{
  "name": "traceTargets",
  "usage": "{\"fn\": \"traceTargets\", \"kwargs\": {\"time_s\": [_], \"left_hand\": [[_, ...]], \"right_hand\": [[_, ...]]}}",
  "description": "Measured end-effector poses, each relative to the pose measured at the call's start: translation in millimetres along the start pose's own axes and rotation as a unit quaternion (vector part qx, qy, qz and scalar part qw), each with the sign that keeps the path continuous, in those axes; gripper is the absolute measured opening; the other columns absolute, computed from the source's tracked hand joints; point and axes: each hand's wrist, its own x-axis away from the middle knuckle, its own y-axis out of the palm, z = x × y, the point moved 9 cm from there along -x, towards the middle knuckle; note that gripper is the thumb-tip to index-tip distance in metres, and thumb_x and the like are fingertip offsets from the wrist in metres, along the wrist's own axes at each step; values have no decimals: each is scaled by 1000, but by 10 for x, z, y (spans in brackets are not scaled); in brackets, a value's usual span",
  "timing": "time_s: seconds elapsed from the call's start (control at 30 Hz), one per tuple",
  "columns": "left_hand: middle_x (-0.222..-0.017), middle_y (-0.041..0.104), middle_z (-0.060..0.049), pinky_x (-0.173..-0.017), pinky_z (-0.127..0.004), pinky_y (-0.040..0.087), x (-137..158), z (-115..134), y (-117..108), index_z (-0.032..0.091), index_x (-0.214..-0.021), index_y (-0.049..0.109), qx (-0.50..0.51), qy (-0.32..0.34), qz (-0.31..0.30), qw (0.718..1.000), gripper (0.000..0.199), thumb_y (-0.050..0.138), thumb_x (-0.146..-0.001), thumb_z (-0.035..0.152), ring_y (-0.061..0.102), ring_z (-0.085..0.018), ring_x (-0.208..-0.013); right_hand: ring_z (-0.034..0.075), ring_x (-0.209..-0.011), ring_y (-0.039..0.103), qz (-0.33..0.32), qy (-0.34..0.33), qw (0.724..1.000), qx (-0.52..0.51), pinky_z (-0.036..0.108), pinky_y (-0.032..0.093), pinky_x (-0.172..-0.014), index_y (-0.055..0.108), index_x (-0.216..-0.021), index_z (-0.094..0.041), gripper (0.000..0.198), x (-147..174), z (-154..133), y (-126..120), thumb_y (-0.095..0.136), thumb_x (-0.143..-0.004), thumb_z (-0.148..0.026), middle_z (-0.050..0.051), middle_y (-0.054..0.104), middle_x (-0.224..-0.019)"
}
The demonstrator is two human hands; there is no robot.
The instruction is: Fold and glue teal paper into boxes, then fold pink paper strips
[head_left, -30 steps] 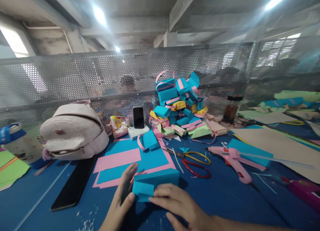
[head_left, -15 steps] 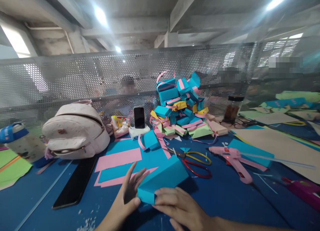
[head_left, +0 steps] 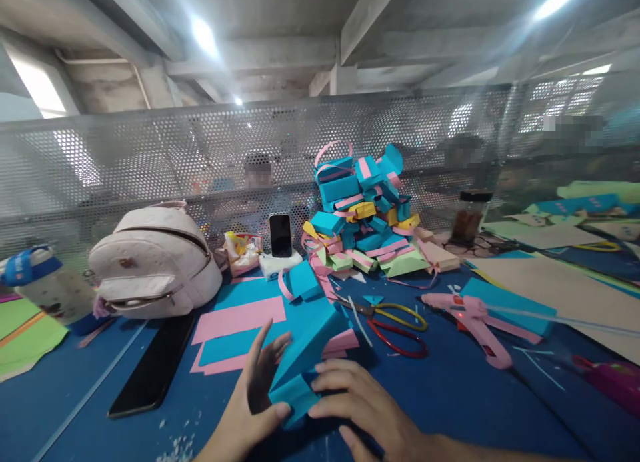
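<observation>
A folded piece of blue paper (head_left: 307, 355), bent into a box-like shape with an upright panel, stands between my hands at the front of the table. My left hand (head_left: 247, 399) grips its left side, the thumb on the lower front corner and the other fingers raised behind it, partly hidden. My right hand (head_left: 367, 402) holds its right side, fingertips at the folded lower edge. Just beyond lie pink paper strips (head_left: 240, 321) on blue sheets (head_left: 225, 345). Scissors (head_left: 395, 319) with a yellow and a red handle lie open to the right of the paper.
A pink glue gun (head_left: 475, 322) with its cord lies at right. At the back rises a pile of paper bags (head_left: 360, 229) against a perforated metal screen (head_left: 280, 132). On the left are a white backpack (head_left: 155, 262), a black phone (head_left: 153, 365) and a bottle (head_left: 50, 289).
The blue paper has turned and tilted more upright, uncovering pink strips behind it. My right hand has shifted slightly along its lower edge; the left thumb stays on the corner.
</observation>
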Motion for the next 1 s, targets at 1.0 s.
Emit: {"fn": "traceTargets", "kwargs": {"time_s": [1.0], "left_hand": [[-160, 26, -7, -117, -57, 16, 27, 239, -29, 27, -100, 68, -194, 28, 20, 981, 27, 66, -84, 49, 15, -36, -149]], "right_hand": [[17, -124, 54, -33, 91, 992, -84, 30, 46, -105, 47, -140, -23, 57, 17, 102, 49, 45, -87, -4, 9, 57, -132]]}}
